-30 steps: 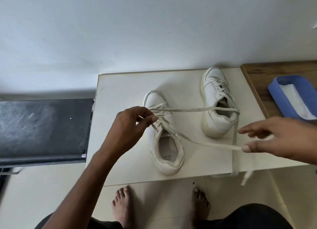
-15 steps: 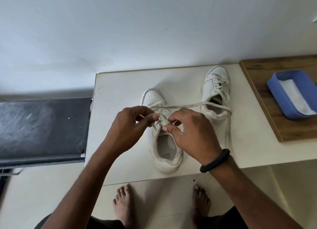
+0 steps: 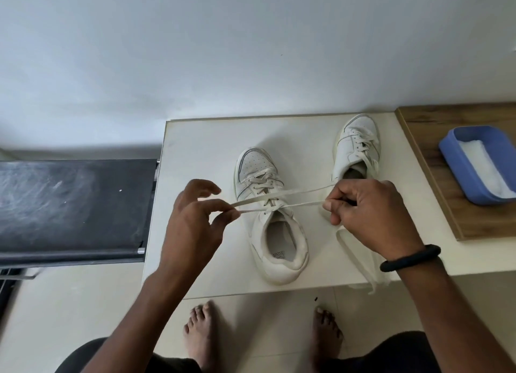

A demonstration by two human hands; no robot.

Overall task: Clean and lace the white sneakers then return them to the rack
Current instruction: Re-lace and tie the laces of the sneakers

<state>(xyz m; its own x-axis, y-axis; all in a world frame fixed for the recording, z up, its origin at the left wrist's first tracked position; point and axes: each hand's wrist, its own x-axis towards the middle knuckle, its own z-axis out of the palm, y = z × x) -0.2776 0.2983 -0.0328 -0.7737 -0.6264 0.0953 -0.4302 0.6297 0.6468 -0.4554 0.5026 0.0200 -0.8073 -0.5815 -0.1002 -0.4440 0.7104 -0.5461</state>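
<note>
A white table [image 3: 201, 149] stands against the wall. Two white shoes sit right on it. The near shoe [image 3: 272, 219] is in the middle, toe to the wall. The far shoe [image 3: 356, 146] sits to its right, farther back. A wooden board [image 3: 435, 177] joins the table's right side, and a blue tray [image 3: 458, 171] rests on it.

Bare arms, bare feet [image 3: 198, 334]; black wristband [image 3: 410, 258] on right wrist; dark shorts.
</note>
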